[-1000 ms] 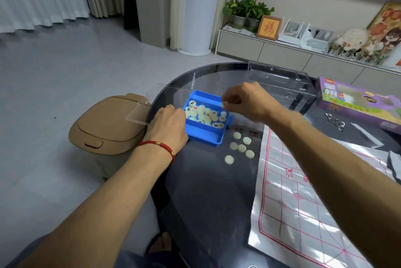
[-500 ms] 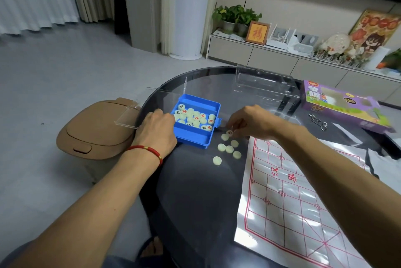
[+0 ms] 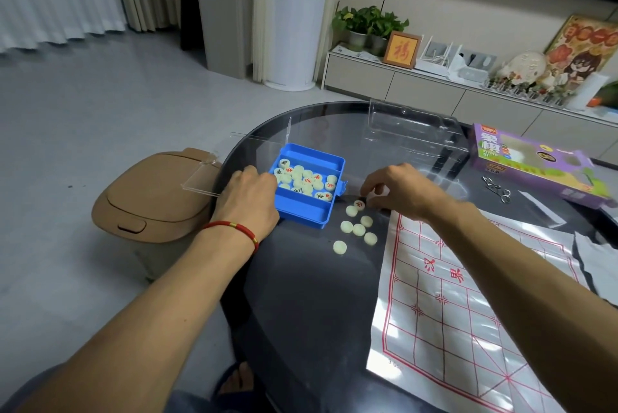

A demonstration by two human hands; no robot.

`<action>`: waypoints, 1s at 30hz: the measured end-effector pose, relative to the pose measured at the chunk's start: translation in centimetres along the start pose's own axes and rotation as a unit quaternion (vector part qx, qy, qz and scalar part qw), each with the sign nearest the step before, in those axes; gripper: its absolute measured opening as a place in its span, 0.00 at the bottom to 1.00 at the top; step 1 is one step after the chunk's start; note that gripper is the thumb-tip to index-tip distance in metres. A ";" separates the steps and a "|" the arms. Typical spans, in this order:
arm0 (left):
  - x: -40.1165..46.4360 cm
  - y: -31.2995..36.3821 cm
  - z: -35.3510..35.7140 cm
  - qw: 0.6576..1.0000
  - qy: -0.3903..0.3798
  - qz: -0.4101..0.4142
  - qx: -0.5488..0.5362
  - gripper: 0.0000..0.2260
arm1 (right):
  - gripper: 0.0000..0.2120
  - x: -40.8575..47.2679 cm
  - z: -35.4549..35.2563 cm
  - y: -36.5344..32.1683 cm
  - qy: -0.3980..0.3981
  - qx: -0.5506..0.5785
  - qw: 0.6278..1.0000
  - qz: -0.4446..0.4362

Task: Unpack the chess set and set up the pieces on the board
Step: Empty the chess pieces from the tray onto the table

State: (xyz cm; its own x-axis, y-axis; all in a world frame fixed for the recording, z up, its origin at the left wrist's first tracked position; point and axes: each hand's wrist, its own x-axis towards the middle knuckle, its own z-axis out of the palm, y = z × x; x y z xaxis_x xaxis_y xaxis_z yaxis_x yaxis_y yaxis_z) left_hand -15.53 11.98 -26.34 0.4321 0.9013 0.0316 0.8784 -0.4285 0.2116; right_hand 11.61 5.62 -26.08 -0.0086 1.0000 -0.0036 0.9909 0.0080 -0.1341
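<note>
The right hand (image 3: 398,193) hovers with curled fingers (image 3: 368,201) touching – whether pinching I cannot tell – a red-marked piece (image 3: 358,204) at their nine o'clock on the desk (image 3: 301,295), the board (image 3: 468,295) nearer it at five o'clock, while the left hand (image 3: 247,202) rests on the blue tray (image 3: 302,213).

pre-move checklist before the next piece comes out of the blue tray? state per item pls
1. Blue tray steadied: ok, left hand rests against its left side.
2. Pieces left in tray: ok, many remain, some face up.
3. Right hand free: cannot tell, its fingers are right at the red-marked piece on the table; release not clear.
4. Loose pieces on glass table: ok, clustered between tray and board, none near the edge.
5. Board ready: ok, spread out, no pieces on it.
6. Pieces sorted face up: not ok, most of the cluster shows blank sides.
</note>
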 end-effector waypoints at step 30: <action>0.1 -0.1 0.2 1.000 0.011 0.003 -0.012 0.22 | 0.10 7.5 -0.1 -8.0 -0.034 -0.044 0.998 -0.023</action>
State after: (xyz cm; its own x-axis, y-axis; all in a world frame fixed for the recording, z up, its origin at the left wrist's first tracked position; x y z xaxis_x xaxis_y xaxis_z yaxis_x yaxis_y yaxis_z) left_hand -15.57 12.11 -26.59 0.4331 0.8997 0.0543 0.8705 -0.4331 0.2338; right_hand 3.65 13.08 -24.98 -0.0606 0.9958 -0.0679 0.9972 0.0574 -0.0488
